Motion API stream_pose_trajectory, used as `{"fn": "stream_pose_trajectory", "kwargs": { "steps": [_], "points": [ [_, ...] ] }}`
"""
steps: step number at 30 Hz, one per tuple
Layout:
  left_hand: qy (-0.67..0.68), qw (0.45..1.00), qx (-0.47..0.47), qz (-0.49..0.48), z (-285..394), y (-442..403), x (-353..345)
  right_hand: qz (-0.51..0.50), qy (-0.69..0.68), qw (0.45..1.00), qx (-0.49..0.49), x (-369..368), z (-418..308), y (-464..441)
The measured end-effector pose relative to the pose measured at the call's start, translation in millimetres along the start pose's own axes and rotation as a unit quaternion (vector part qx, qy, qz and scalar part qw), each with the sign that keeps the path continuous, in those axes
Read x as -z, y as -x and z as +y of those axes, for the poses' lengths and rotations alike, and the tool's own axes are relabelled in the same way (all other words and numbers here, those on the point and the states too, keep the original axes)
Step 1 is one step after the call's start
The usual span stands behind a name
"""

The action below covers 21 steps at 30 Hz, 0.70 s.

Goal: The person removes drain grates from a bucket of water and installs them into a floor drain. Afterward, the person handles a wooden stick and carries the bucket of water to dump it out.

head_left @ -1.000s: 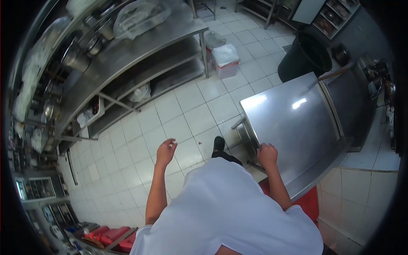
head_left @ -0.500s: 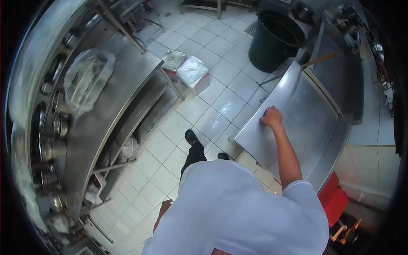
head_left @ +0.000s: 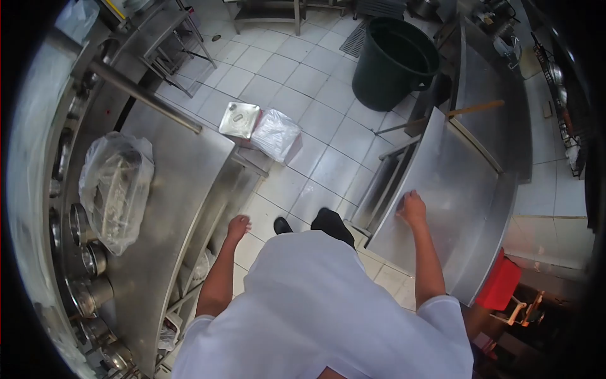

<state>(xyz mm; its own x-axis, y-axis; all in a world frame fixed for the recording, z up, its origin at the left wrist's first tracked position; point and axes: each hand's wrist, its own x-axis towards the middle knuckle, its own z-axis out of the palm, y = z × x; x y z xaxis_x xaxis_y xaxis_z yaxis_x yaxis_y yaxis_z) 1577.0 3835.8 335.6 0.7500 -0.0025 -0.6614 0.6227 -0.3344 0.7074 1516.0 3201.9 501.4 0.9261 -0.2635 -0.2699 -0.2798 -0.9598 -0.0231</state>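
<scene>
My right hand (head_left: 413, 207) rests on the steel table (head_left: 442, 215) at the right, close to its left edge. Its fingers are curled down to the surface; whatever they hold, if anything, is hidden beneath them. Over the floor, beside the front edge of the left steel counter (head_left: 180, 170), hangs my left hand (head_left: 238, 227). Nothing shows in it, and its fingers are loosely bent and a little apart.
A clear plastic bag (head_left: 117, 192) with contents lies on the left counter, beside several metal pots (head_left: 95, 258). Ahead on the tiled floor stand a square tin (head_left: 240, 120), a plastic-covered box (head_left: 276, 134) and a large green bin (head_left: 385, 82). A red object (head_left: 499, 281) is at lower right.
My body has moved forward between the counters. My left hand has swung forward from beside my body. My right hand remains on the table, at a different spot along its edge.
</scene>
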Motion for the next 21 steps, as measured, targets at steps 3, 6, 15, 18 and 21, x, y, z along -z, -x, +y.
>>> {"fn": "stream_pose_trajectory", "kwargs": {
  "steps": [3,6,15,18,21],
  "points": [
    [-0.018,0.998,-0.036,-0.038,94.2,-53.1,-24.0,0.039,-0.012,0.999,-0.002,-6.2,5.4,-0.8],
    [-0.096,0.989,-0.08,-0.075,168.0,-84.6,-56.8,0.056,0.02,0.998,-0.01,-6.4,4.5,-3.7],
    [-0.344,0.914,-0.208,-0.05,340.3,-83.6,-77.9,0.084,-0.107,0.99,-0.036,54.6,19.2,-155.7],
    [-0.338,0.921,-0.19,-0.031,360.9,-92.1,-71.5,0.134,-0.111,0.982,0.077,53.5,28.6,-229.1],
    [-0.326,0.929,-0.174,-0.017,363.4,-110.0,-67.0,0.059,-0.071,0.989,0.112,36.7,45.5,-274.7]
  ]
}}
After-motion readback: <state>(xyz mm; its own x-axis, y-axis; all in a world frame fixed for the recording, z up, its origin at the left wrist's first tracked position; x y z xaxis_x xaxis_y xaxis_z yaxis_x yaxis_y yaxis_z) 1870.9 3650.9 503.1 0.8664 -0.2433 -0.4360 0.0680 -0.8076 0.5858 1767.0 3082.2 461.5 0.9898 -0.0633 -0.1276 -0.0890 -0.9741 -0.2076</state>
